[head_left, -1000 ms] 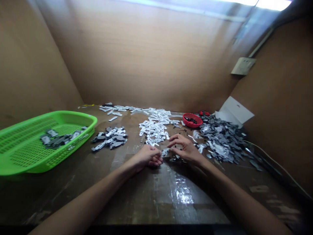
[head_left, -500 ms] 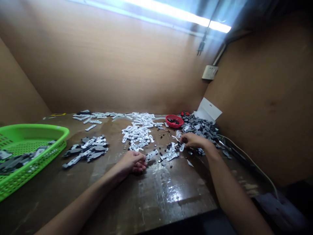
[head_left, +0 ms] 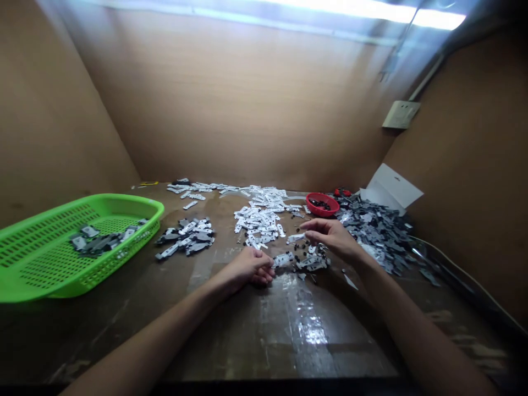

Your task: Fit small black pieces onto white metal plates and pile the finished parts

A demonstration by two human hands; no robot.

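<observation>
White plastic strip lies at the right hand's fingertips, clamp unclear; left hand's fingers curl together.

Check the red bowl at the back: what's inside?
The red bowl holds a heap of small black parts. They're too small to identify, and they cover the bowl's floor.

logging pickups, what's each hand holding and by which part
Right hand: a white strip, pinched at its end by the fingers, it seems. Left hand: cannot tell.

Workbench strewn with small parts
</observation>
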